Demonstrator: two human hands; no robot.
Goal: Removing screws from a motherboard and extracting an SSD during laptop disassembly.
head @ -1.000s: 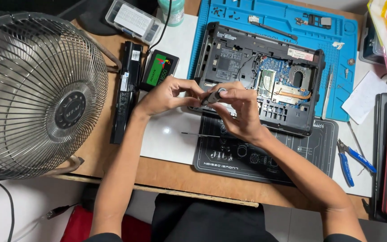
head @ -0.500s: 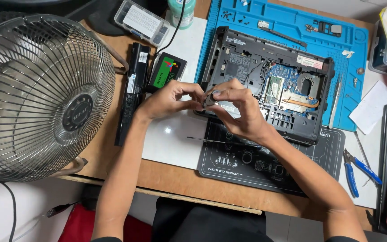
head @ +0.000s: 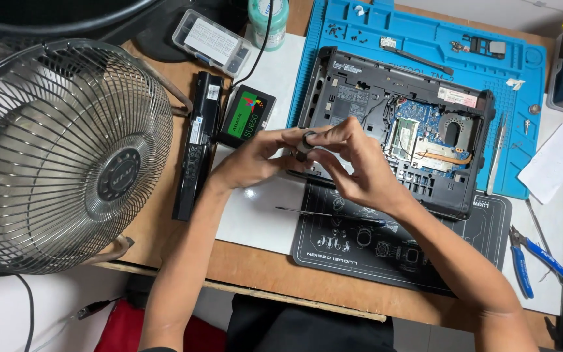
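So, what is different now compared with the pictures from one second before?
Little changed. Both hands, left and right, have stayed together over the front edge of the opened laptop, pinching a small dark part between the fingertips; only the finger positions differ slightly. The screwdriver, black battery, fan and blue pliers lie as before.

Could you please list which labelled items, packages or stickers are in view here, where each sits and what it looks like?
Drive: flat black rectangle with a green and red label, left of the opened laptop.
Battery pack: long black bar with a white sticker, beside the fan.
Parts box: clear plastic with a white label, at the top.
Bottle: pale green with a label, top centre.
White stickers: small rectangles inside the laptop.
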